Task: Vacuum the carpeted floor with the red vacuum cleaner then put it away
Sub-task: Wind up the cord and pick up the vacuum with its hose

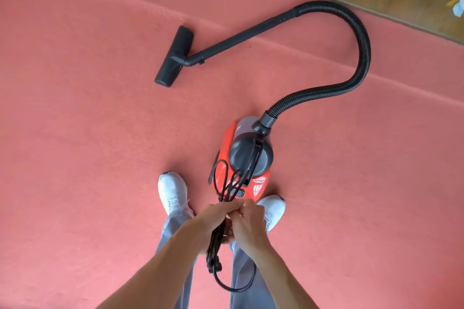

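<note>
Head view: left hand [213,218] and right hand [248,226] meet, fingers curled round the bundled black cord [215,243]. The red vacuum cleaner [247,158] sits on the carpet [100,133] just ahead, by the shoes [173,190], its long axis pointing away and about equally near both hands.

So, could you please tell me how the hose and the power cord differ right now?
The hose is thick and ribbed; the cord is thin and smooth. The hose lies on the carpet in one wide arc; the cord is bunched in loops, gripped by the left hand and right hand. Both are black.
</note>
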